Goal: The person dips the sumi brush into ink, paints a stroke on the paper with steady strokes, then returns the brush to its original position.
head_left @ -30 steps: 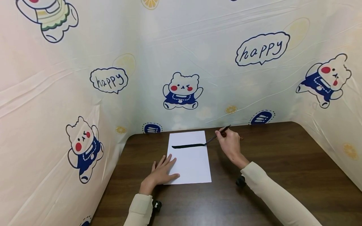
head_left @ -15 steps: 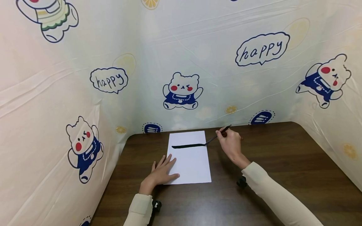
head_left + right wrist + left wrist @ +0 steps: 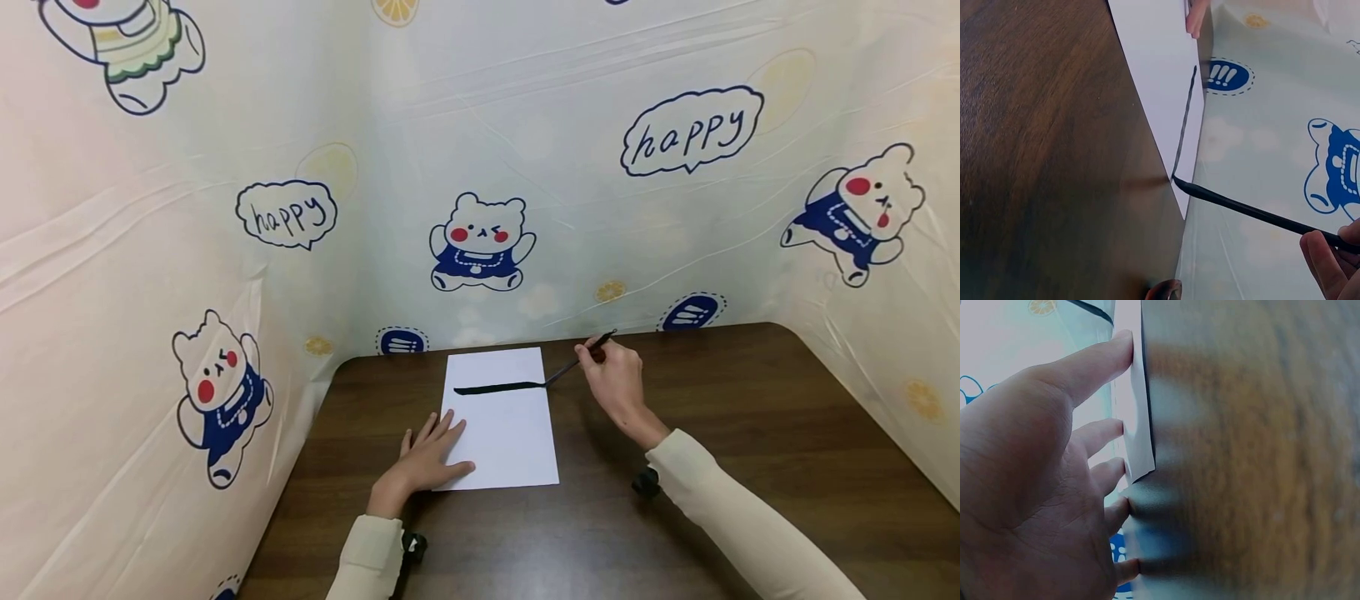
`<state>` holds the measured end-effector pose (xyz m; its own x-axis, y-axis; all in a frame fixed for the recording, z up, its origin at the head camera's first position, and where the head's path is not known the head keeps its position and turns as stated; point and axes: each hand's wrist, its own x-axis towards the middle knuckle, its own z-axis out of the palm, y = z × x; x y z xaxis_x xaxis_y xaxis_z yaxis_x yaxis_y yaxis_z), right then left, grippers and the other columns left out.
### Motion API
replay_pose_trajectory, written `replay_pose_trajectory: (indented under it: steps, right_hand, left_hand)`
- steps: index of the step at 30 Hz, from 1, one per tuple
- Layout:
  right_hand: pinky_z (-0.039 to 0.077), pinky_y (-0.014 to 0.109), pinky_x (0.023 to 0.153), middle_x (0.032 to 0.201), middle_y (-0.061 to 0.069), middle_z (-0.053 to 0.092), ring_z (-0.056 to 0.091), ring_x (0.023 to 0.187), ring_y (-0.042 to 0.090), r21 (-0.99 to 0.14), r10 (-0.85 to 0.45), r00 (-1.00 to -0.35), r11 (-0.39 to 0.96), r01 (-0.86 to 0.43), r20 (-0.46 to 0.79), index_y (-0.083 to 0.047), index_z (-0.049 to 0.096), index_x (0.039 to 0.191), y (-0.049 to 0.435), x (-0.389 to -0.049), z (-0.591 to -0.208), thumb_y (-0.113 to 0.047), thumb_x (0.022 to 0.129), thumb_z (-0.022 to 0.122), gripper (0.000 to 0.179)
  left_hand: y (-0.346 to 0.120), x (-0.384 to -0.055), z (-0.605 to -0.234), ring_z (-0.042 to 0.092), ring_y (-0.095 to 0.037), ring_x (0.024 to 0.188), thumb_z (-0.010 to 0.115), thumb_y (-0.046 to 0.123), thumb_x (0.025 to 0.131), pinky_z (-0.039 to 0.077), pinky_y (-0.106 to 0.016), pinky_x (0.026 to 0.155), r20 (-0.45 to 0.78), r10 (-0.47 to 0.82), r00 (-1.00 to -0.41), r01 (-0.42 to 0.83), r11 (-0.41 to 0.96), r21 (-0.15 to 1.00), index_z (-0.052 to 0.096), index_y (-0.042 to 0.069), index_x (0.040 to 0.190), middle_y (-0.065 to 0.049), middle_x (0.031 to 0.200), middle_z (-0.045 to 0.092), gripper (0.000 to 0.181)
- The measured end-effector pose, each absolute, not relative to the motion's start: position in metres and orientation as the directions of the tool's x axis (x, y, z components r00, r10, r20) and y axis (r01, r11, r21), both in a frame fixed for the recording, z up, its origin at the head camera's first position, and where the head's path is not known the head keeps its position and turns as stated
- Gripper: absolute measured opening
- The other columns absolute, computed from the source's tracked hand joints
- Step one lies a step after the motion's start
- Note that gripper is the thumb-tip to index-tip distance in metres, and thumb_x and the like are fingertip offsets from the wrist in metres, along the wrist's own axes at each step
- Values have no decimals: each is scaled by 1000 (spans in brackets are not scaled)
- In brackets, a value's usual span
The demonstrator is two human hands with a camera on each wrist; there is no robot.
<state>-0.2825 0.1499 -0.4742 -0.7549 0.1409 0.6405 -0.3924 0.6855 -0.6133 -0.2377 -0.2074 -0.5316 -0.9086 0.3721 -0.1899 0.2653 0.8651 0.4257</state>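
Note:
A sheet of white paper (image 3: 510,442) lies on the table with a thick black stroke (image 3: 498,388) running across its upper part. My left hand (image 3: 427,461) rests spread on the sheet's lower left side; in the left wrist view its thumb and some fingertips (image 3: 1115,467) touch the paper, the others the table. My right hand (image 3: 617,379) pinches a slim dark paintbrush (image 3: 567,367) well up its handle. The brush slants down leftward, and its bent tip (image 3: 1179,181) touches the stroke's right end at the paper's right edge.
The brown wooden table (image 3: 750,433) has a patterned curtain (image 3: 577,225) round its back and sides. A glossy dark red object (image 3: 1165,290), mostly cut off, shows at the bottom of the right wrist view.
My right hand has shifted slightly to the right with the brush, and the stroke's right end reaches slightly nearer the paper's edge. The left hand holds its place on the sheet.

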Motion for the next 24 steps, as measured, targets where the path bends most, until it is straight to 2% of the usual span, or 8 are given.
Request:
replay_pose_trajectory:
  steps: [7,14,18,21,24]
  right_hand:
    - [61,51,68,76,13,78,76,70,29,-614,158,-739,682,-398,655,-1,77,92,156,-279,-466,-16,98,78,16]
    - [62,51,68,79,15,79,78,71,31,-597,177,-701,687,-414,691,-1,78,90,163,-277,-456,-14,96,81,15]
    - [63,51,66,80,16,79,78,69,30,-589,187,-678,685,-429,711,1,78,91,168,-275,-451,-12,95,81,14]
    - [62,45,64,80,15,79,78,68,27,-588,192,-670,682,-434,717,0,78,91,171,-273,-448,-13,96,80,14]
    - [58,28,64,80,13,79,77,67,25,-586,198,-662,684,-435,723,-1,78,90,174,-271,-446,-14,96,81,14]
  left_hand:
    - [-209,-239,-532,6,-42,167,67,56,99,0,-80,124,-191,379,-905,271,863,427,35,20,168,-9,180,16,85]
    - [-210,-238,-532,7,-46,166,68,54,99,-1,-82,122,-170,396,-902,286,845,451,36,15,167,-14,179,18,85]
    - [-210,-239,-532,6,-43,167,67,56,99,-1,-80,123,-188,381,-905,274,861,429,35,18,168,-10,180,16,85]
    - [-209,-239,-532,7,-42,167,68,57,99,1,-80,123,-192,373,-908,268,867,420,35,19,168,-9,180,17,86]
    - [-208,-239,-532,8,-42,167,68,58,98,2,-81,123,-192,374,-907,269,868,418,36,20,168,-8,180,17,86]
